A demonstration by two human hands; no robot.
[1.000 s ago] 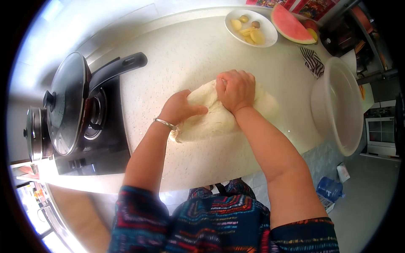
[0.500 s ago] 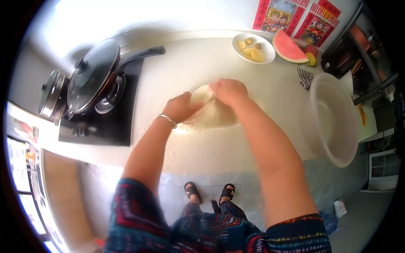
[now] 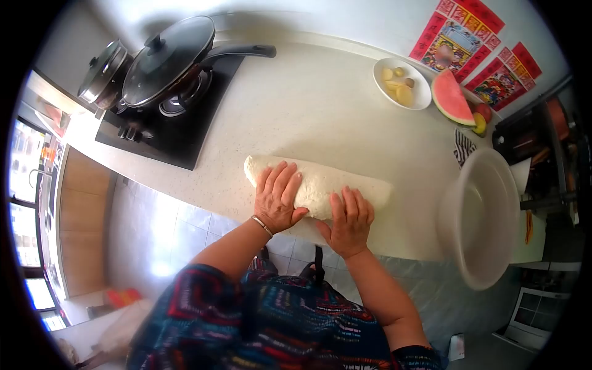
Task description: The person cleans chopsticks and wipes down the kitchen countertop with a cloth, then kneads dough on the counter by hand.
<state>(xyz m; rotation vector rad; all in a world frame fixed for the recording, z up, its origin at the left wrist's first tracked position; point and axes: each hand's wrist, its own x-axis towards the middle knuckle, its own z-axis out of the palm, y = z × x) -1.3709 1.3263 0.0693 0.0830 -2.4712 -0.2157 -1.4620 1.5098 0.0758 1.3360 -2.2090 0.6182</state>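
A long, thick roll of pale dough point(image 3: 314, 180) lies on the light countertop point(image 3: 290, 111), near its front edge. My left hand point(image 3: 276, 197) rests on the dough's left part with its fingers stretched out over the top; a bracelet circles that wrist. On the right part of the roll lies my right hand point(image 3: 350, 221), fingers extended and thumb spread to the side. Both palms press against the near side of the dough, and neither hand is closed around it.
Left on the black gas stove point(image 3: 166, 139) stand a lidded frying pan point(image 3: 169, 61) and a lidded pot point(image 3: 105, 71). A large pale basin point(image 3: 484, 216) sits at the right. Behind are a white plate point(image 3: 422, 98) of yellowish pieces and a watermelon slice point(image 3: 452, 98).
Both hands have moved from the dough's far edge to its near side, opening flat on top. The dough has gone from a folded lump to a long roll. The view has shifted.
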